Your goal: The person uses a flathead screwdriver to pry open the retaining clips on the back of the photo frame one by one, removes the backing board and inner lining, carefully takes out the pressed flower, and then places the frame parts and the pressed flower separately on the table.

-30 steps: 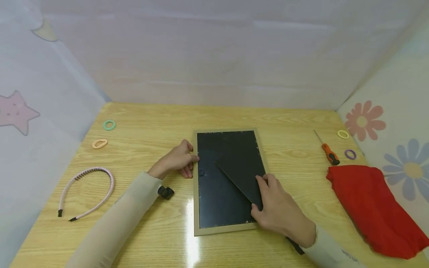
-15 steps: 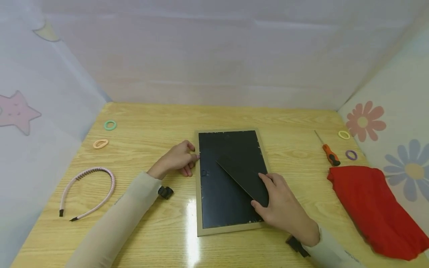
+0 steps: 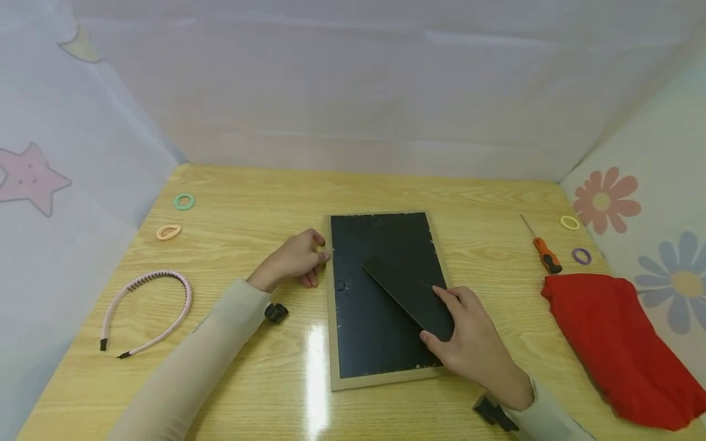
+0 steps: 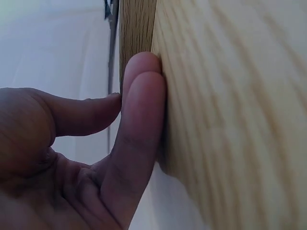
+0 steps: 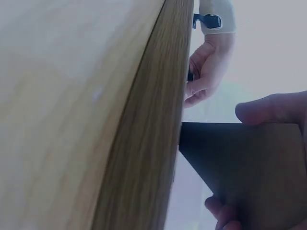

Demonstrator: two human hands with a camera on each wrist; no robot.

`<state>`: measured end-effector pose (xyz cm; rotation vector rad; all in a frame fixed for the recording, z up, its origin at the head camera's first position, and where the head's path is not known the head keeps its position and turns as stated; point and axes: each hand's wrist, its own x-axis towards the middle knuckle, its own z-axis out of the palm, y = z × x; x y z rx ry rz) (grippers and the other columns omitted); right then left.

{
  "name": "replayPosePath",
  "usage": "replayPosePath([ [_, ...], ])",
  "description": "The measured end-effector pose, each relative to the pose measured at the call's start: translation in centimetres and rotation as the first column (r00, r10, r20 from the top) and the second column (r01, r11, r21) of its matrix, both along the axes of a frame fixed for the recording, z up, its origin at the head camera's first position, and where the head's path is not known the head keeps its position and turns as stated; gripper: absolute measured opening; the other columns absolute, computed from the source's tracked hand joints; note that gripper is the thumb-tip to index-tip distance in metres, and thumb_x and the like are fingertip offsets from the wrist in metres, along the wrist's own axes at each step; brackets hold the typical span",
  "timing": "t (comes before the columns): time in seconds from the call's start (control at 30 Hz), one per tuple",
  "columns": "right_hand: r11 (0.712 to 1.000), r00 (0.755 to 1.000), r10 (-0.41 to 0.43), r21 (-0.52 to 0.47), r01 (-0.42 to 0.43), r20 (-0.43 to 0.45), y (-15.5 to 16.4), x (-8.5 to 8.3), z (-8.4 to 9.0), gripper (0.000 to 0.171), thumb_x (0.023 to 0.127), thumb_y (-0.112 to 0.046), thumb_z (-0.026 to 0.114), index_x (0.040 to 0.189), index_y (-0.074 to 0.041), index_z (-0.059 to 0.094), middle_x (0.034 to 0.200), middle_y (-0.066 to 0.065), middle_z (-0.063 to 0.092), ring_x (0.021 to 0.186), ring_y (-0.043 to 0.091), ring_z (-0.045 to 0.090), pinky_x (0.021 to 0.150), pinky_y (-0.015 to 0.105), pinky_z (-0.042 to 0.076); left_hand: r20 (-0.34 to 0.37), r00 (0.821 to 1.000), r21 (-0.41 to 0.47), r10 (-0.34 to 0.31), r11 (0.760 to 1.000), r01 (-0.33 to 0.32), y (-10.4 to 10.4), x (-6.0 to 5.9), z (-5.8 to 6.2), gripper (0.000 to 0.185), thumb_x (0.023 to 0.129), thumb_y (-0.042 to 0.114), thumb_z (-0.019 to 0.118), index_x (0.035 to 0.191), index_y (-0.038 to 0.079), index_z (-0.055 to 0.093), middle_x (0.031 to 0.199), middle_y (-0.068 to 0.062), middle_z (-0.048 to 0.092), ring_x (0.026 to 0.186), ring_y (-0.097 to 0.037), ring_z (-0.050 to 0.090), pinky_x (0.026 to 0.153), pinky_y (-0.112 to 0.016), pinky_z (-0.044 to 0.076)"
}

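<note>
Right hand: thumb and fingers pinch the near end of the black stand flap, thumb on its inner edge, fingers laid along its top; the flap runs diagonally away from the fingers across the black backing of the picture frame, which lies face down on the wooden table; in the right wrist view the flap's corner stands clear of the frame's wooden edge.

Left hand: fingers loosely curled, tips touching the frame's left rail, holding nothing; the left wrist view shows two fingers lying flat against the wood, thumb apart.

Outward from the left hand: a pink headband near the left sleeve; an orange hair tie and a green hair tie further off.

Outward from the right hand: a red cloth beside it; beyond that a screwdriver, a purple hair tie and a yellow hair tie.
</note>
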<state>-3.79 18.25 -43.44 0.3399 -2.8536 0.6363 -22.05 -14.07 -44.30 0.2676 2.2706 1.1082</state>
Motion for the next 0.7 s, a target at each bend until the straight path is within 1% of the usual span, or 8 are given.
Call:
replayPosePath([
  [0.1, 1.0, 0.998, 0.001, -0.014, -0.002, -0.059, 0.1, 0.2, 0.0, 0.077, 0.072, -0.031, 0.087, 0.137, -0.001, 0.059, 0.115, 0.013, 0.059, 0.099, 0.024, 0.057, 0.08, 0.041, 0.054, -0.015, 1.0, -0.014, -0.01, 1.0, 0.01, 0.2, -0.1, 0.1, 0.042, 0.105, 0.021, 0.054, 0.139, 0.001, 0.039, 0.078, -0.014, 0.068, 0.058, -0.025, 0.071, 0.056, -0.038, 0.064],
  [0.17, 1.0, 0.994, 0.004, -0.027, -0.007, -0.106, 0.1, 0.4, 0.1, 0.076, 0.071, -0.028, 0.087, 0.136, 0.0, 0.061, 0.113, 0.014, 0.06, 0.097, 0.023, 0.057, 0.078, 0.041, 0.052, -0.026, 1.0, -0.021, -0.015, 1.0, 0.014, 0.4, -0.2, 0.1, 0.042, 0.105, 0.02, 0.053, 0.139, 0.0, 0.039, 0.077, -0.014, 0.068, 0.057, -0.025, 0.071, 0.056, -0.038, 0.064],
  [0.3, 0.999, 0.987, -0.013, -0.046, 0.005, -0.161, 0.2, 1.2, 0.3, 0.077, 0.069, -0.027, 0.087, 0.136, -0.001, 0.061, 0.115, 0.014, 0.06, 0.1, 0.022, 0.056, 0.079, 0.04, 0.051, -0.035, 0.999, -0.048, -0.01, 0.999, 0.009, 0.8, 0.0, 0.2, 0.046, 0.103, 0.021, 0.054, 0.14, 0.0, 0.038, 0.073, -0.014, 0.068, 0.056, -0.025, 0.07, 0.054, -0.037, 0.063],
  [0.4, 0.997, 0.982, -0.041, -0.077, 0.027, -0.186, 0.2, 1.8, 0.5, 0.08, 0.067, -0.025, 0.088, 0.139, -0.005, 0.06, 0.118, 0.013, 0.06, 0.104, 0.021, 0.056, 0.083, 0.031, 0.049, -0.052, 0.999, -0.089, -0.014, 0.996, 0.009, 1.2, 0.2, 0.3, 0.054, 0.1, 0.024, 0.059, 0.142, -0.001, 0.037, 0.07, -0.012, 0.07, 0.055, -0.024, 0.069, 0.053, -0.036, 0.062],
  [0.47, 0.993, 0.976, -0.058, -0.114, 0.035, -0.211, 0.4, 2.2, 0.6, 0.083, 0.066, -0.022, 0.09, 0.141, -0.008, 0.059, 0.12, 0.012, 0.06, 0.105, 0.022, 0.057, 0.086, 0.023, 0.047, -0.062, 0.998, -0.116, -0.013, 0.993, 0.005, 1.5, 0.3, 0.4, 0.059, 0.097, 0.026, 0.064, 0.141, -0.001, 0.037, 0.069, -0.011, 0.071, 0.055, -0.024, 0.069, 0.052, -0.035, 0.062],
  [0.57, 0.983, 0.966, -0.084, -0.182, 0.039, -0.246, 0.9, 2.5, 1.1, 0.085, 0.063, -0.017, 0.091, 0.142, -0.009, 0.059, 0.118, 0.013, 0.061, 0.104, 0.021, 0.057, 0.088, 0.014, 0.043, -0.078, 0.997, -0.156, -0.008, 0.988, -0.004, 1.9, 0.5, 0.5, 0.064, 0.094, 0.028, 0.071, 0.139, -0.002, 0.038, 0.07, -0.01, 0.072, 0.056, -0.023, 0.069, 0.05, -0.034, 0.06],
  [0.63, 0.973, 0.958, -0.101, -0.23, 0.038, -0.268, 1.4, 2.7, 1.6, 0.085, 0.062, -0.013, 0.09, 0.141, -0.008, 0.059, 0.116, 0.015, 0.061, 0.104, 0.019, 0.056, 0.088, 0.012, 0.042, -0.095, 0.995, -0.187, -0.003, 0.982, -0.015, 1.9, 0.6, 0.5, 0.065, 0.092, 0.03, 0.073, 0.138, -0.003, 0.04, 0.071, -0.009, 0.071, 0.056, -0.022, 0.069, 0.051, -0.032, 0.059],
  [0.7, 0.959, 0.946, -0.119, -0.281, 0.032, -0.3, 2.1, 2.6, 2.2, 0.082, 0.062, -0.012, 0.088, 0.139, -0.005, 0.06, 0.113, 0.019, 0.061, 0.104, 0.012, 0.054, 0.086, 0.011, 0.04, -0.12, 0.993, -0.225, -0.003, 0.974, -0.024, 1.8, 0.7, 0.4, 0.064, 0.091, 0.032, 0.072, 0.136, -0.002, 0.041, 0.071, -0.008, 0.071, 0.055, -0.02, 0.069, 0.052, -0.031, 0.057],
])
